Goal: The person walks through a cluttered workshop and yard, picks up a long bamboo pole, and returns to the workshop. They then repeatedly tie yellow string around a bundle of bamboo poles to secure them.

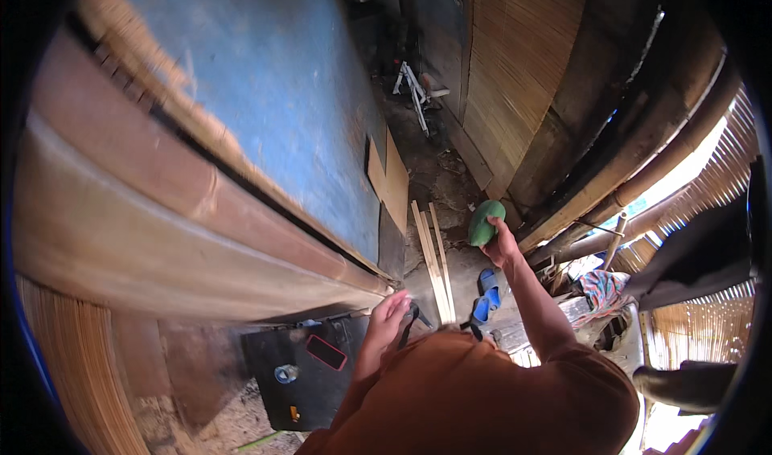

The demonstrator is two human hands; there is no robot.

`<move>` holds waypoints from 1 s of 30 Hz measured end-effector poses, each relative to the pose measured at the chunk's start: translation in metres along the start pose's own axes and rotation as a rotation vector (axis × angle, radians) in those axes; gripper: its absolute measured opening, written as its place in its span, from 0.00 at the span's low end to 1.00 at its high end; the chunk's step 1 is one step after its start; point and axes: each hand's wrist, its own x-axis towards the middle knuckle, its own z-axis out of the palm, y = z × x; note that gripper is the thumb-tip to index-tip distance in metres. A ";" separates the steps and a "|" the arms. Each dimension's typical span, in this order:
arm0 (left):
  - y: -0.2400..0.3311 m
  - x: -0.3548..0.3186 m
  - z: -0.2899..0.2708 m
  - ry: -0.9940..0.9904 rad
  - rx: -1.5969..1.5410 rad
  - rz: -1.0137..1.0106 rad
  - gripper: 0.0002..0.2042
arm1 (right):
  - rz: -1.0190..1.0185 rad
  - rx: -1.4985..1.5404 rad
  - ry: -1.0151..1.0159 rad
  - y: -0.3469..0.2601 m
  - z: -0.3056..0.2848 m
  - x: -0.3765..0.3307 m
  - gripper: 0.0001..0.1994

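My right hand is closed round the near end of a large oval green fruit, perhaps a papaya, with the arm stretched forward. The fruit is held up off the ground, close to the foot of the wooden wall on the right. Near my waist, my left hand is raised with its fingers loosely extended, and I see nothing held in it. Several thin wooden strips stand or lean between my two hands. Below the right hand, a pair of blue slippers lies on the ground.
To the left, a black table bears a phone and a small glass. A blue panel and a woven bamboo wall flank a narrow passage. A white metal frame lies farther along it. A colourful cloth hangs at right.
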 end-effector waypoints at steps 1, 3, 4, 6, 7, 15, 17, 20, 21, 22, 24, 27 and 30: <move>0.017 0.027 -0.006 -0.023 0.049 -0.026 0.18 | 0.033 0.005 0.007 0.003 -0.001 0.027 0.25; 0.049 0.077 -0.006 -0.035 0.100 0.009 0.18 | 0.033 -0.005 0.016 -0.015 0.004 0.082 0.29; 0.061 0.099 -0.008 -0.026 0.126 0.024 0.18 | 0.029 -0.017 0.025 -0.023 0.016 0.108 0.31; 0.078 0.137 -0.014 -0.031 0.196 0.082 0.19 | 0.039 -0.053 0.079 -0.031 0.026 0.164 0.31; 0.084 0.158 -0.009 -0.062 0.222 0.109 0.19 | 0.042 -0.082 0.133 -0.036 0.011 0.205 0.29; 0.074 0.327 -0.003 0.151 0.502 -0.162 0.21 | -0.139 -0.931 0.198 -0.152 0.071 0.503 0.39; 0.077 0.391 -0.003 0.217 0.633 -0.284 0.21 | -0.241 -1.290 0.221 -0.181 0.041 0.618 0.40; 0.080 0.465 0.024 0.405 0.618 -0.418 0.22 | -0.434 -1.732 0.153 -0.213 0.083 0.756 0.41; 0.076 0.484 0.036 0.440 0.589 -0.468 0.23 | -0.501 -1.877 0.128 -0.229 0.100 0.789 0.42; 0.076 0.508 0.043 0.431 0.574 -0.498 0.23 | -0.465 -1.957 0.148 -0.245 0.101 0.828 0.42; 0.069 0.546 0.060 0.415 0.518 -0.532 0.23 | -0.455 -2.037 0.164 -0.266 0.109 0.896 0.42; 0.056 0.583 0.087 0.422 0.432 -0.604 0.23 | -0.497 -2.076 0.132 -0.278 0.118 0.970 0.40; 0.046 0.609 0.101 0.426 0.369 -0.672 0.23 | -0.535 -2.167 0.075 -0.278 0.094 1.030 0.39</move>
